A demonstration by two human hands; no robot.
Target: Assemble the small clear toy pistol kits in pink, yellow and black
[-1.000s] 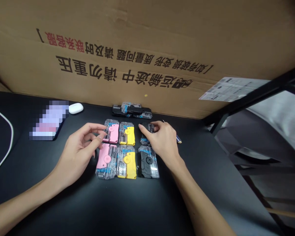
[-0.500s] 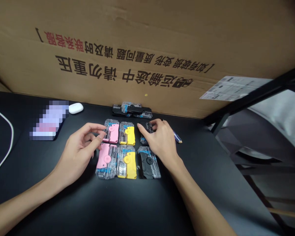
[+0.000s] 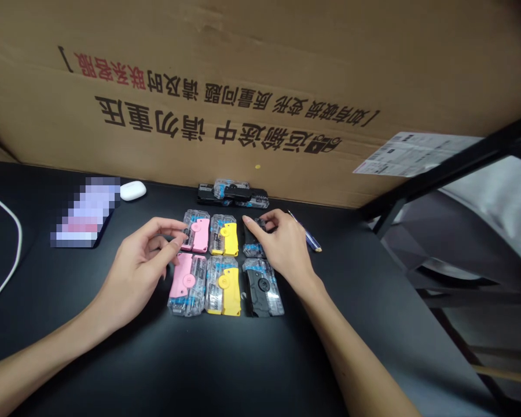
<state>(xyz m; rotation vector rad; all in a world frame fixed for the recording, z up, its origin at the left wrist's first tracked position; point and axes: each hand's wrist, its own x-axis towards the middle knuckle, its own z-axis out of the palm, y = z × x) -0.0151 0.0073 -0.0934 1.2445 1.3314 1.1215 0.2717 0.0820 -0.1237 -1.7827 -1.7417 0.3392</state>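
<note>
Small packaged gadgets lie in two rows of three on the black table (image 3: 243, 359): pink (image 3: 196, 231), yellow (image 3: 224, 234) and black (image 3: 250, 240) behind, pink (image 3: 187, 284), yellow (image 3: 223, 285) and black (image 3: 263, 286) in front. My right hand (image 3: 282, 246) rests over the rear black pack, fingers curled round its edges. My left hand (image 3: 141, 260) sits beside the pink packs, fingers loosely bent, fingertips touching the rear pink one. More black packs (image 3: 233, 193) are piled behind the rows.
A big cardboard box (image 3: 252, 87) with printed characters stands along the back. A blurred phone (image 3: 87, 212), a white earbud case (image 3: 132, 190) and a white cable (image 3: 8, 255) lie at left. A pen (image 3: 306, 234) lies behind my right hand. The table edge drops off at right.
My right hand has slid the rear black pack slightly left toward the yellow one. The left hand has barely moved.
</note>
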